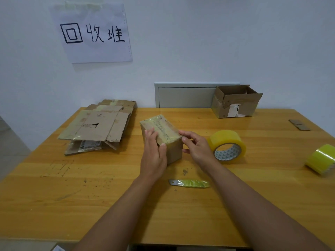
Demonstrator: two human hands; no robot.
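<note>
- A small cardboard box [163, 131], sealed with yellowish clear tape over its top, stands near the middle of a wooden table [108, 196], turned corner-on to the camera.
- The person's left hand [154, 153] grips the box from the near left, fingers laid along its side and thumb hooked over the front top edge.
- The right hand [197, 145] meets the box at its right top edge, fingers curled and pinching that edge between fingertips and thumb.
- A utility blade [189, 183], partly wrapped in green-tinted tape, lies flat on the table just in front of the box, between the two forearms.
- A roll of clear packing tape [227, 145] stands on edge just beside the right hand; a second roll [321, 159] sits well apart at the table's right edge.
- A pile of flattened cartons [97, 125] lies at the table's far left.
- An open carton [235, 102] stands at the far right against the wall, with a cardboard scrap [299, 124] to its right.
- A handwritten paper sign [92, 33] hangs on the white wall above the pile.
</note>
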